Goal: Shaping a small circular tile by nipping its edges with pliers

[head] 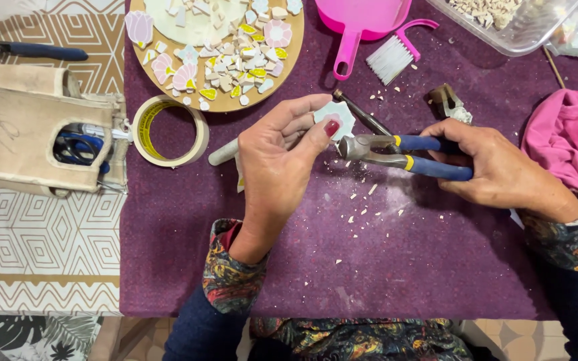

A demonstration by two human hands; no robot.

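A purple felt-like cloth [302, 267] is spread over the table, seen from above. At its top edge a round wooden board [282, 80] is laid out with pale, pink and yellow tile fragments. A clear plastic tub of pale chips [503, 27] is set at the upper right, with a crumpled pink fabric [570, 134] below it. A beige canvas tool pouch [21, 134] is placed at the left, a roll of cream masking tape [170, 130] just beside it. A pink plastic dustpan [359, 23] and small pink hand brush [396, 53] are seen near the top.

The left hand [275, 167] is raised palm-side in, wrist bent, and a small pale scalloped ceramic piece [337, 117] is pinched between thumb and fingers near the cloth's centre. The right hand [496, 170] is brought in from the right, its fingers wrapped around the blue-handled metal tile nippers [403, 154], whose head is held just beside the ceramic piece; whether it touches cannot be told. Both forearms are covered by patterned sleeves. Tiny white chips [362, 200] are scattered beneath the hands.
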